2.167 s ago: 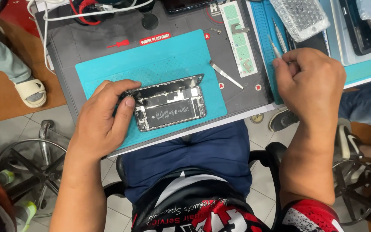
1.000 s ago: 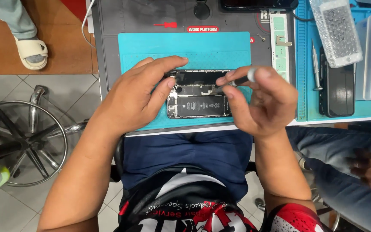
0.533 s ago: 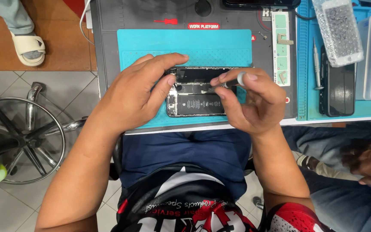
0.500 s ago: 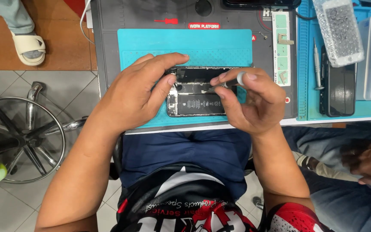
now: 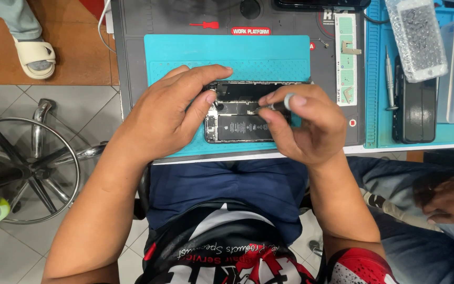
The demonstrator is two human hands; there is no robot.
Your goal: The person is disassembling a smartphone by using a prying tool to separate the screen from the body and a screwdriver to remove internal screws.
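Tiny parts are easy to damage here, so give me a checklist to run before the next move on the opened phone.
1. Opened phone lies flat on the teal mat: ok.
2. Left hand steadies the phone's left end: ok.
3. Right hand pinches the small screwdriver with its fingertips: ok.
4. Screwdriver tip seated in a screw: cannot tell, too small to see.
5. Loose metal bracket parked on the parts strip, away from the hands: ok.
6. Spare screwdriver lies apart on the blue tray: ok.
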